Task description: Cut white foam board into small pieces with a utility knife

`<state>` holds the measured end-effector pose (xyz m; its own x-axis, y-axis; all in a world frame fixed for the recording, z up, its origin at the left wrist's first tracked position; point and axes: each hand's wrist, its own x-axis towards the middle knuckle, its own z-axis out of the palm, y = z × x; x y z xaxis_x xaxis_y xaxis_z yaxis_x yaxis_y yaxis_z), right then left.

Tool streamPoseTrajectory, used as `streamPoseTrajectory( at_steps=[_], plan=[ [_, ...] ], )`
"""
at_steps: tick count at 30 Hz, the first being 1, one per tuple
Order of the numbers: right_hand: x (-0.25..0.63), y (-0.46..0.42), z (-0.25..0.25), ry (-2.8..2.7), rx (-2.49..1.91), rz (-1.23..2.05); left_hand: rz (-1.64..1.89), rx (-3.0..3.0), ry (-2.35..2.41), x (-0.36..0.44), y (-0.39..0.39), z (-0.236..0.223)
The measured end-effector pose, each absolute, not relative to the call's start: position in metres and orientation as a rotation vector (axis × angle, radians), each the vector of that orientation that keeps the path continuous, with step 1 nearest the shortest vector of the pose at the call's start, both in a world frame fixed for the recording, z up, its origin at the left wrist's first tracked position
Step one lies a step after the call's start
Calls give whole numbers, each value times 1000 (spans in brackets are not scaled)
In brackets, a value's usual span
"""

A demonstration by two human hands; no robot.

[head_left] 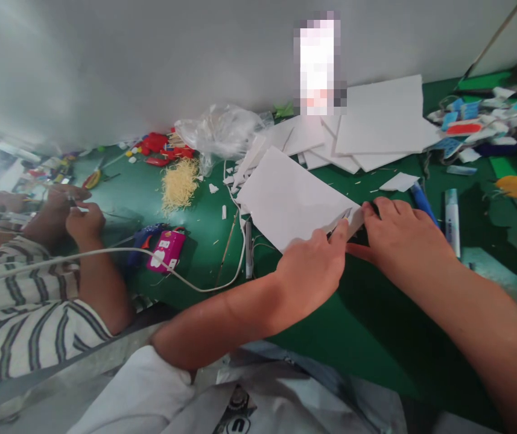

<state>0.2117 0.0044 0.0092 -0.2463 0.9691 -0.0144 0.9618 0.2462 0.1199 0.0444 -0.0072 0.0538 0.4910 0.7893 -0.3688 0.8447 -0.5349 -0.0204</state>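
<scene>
A white foam board [301, 196] lies slanted on the green table in front of me. My left hand [315, 265] is closed at its near edge, index finger pointing along the board. A small dark, thin thing shows by that fingertip; I cannot make out what it is. At the right-hand corner, my right hand [403, 232] pinches a narrow white strip [354, 222] at the board's edge, thumb underneath. Whether the strip is separate from the board is unclear. Right of this hand lie a blue marker [423, 202] and a white-and-teal marker [452, 223].
More white boards [380, 123] are stacked behind, beside a bright, blurred-out screen [317, 66]. Left are a clear plastic bag [226, 132], yellow shreds [180, 185], a pink box [166, 251] and a white cable [204, 290]. A co-worker's hands [85, 220] work at far left.
</scene>
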Motion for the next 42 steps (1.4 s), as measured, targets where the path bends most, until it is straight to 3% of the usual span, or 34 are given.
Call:
streamPoseTrajectory(
  at_steps=[13, 19, 29, 42],
  plan=[
    [217, 1, -4, 2434, 1887, 137, -672, 2558, 1416, 24, -26, 59],
    [215, 0, -5, 2483, 1981, 122, -658, 2558, 1407, 24, -20, 61],
    [226, 14, -12, 2666, 1800, -178, -597, 2566, 1399, 27, -13, 70],
    [218, 9, -11, 2545, 1827, -145, -585, 2599, 1390, 25, -10, 58]
  ],
)
